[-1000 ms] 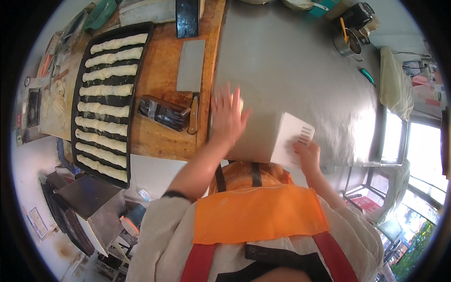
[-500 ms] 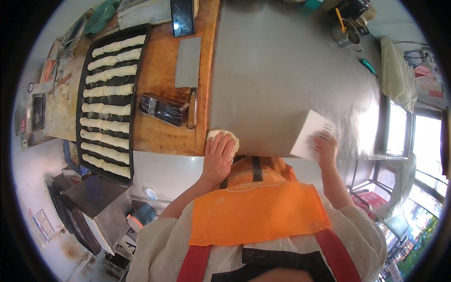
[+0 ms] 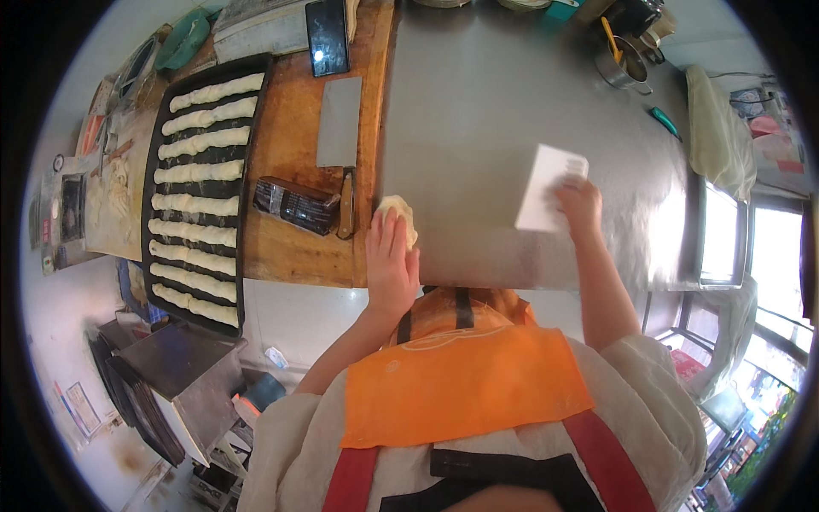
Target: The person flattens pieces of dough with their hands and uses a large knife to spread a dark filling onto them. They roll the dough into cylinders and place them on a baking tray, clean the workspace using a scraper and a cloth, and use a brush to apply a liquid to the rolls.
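My left hand (image 3: 392,269) lies over a lump of pale dough (image 3: 403,215), its fingers curved round the top. The dough rests on the metal worktop (image 3: 478,94), close to where it meets the wooden board (image 3: 286,102). In my right hand (image 3: 582,207) is a flat white dough scraper (image 3: 537,194) with slots near its gripped edge, tilted and slightly blurred above the metal. My right fingertips are partly hidden by blur. Left of my left hand, a knife's wooden handle (image 3: 346,209) lies with its broad blade (image 3: 340,124) pointing away from me.
A black tray (image 3: 243,162) bears several long dough strips on the left. Beside the knife sits a dark plastic-wrapped packet (image 3: 296,205); a phone (image 3: 328,38) lies behind it. A metal pot (image 3: 621,68) and a green-handled tool (image 3: 665,122) are at the far right.
My left hand and the dough have moved away from the worktop's near edge. My right hand has carried the scraper farther away and slightly left.
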Demonstrator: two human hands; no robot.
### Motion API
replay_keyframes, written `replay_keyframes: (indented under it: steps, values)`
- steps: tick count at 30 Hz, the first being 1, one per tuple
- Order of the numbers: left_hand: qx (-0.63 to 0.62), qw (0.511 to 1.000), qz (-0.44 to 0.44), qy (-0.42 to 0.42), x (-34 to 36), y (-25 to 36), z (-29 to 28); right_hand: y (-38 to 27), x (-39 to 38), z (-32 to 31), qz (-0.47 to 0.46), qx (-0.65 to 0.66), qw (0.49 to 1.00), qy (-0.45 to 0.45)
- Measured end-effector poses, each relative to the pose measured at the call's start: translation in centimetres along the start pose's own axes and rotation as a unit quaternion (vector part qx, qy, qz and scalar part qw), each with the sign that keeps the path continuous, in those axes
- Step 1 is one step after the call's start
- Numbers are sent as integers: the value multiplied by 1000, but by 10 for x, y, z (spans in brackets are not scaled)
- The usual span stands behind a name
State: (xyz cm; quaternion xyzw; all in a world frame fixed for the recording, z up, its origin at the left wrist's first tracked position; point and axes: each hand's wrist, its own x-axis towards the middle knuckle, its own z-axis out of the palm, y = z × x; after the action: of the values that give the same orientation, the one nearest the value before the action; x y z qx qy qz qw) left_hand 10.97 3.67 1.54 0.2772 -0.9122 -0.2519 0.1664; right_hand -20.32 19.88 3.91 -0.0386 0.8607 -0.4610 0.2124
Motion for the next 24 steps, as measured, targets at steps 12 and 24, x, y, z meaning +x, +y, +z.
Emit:
replay_keyframes:
  steps: [12, 24]
  values:
    - [-43, 991, 62, 110, -41, -17, 46, 7, -118, 139, -210, -218, 834, -462]
    - [-604, 635, -388, 285, -60, 16, -50, -76, -74, 32, 64, 126, 854, -501]
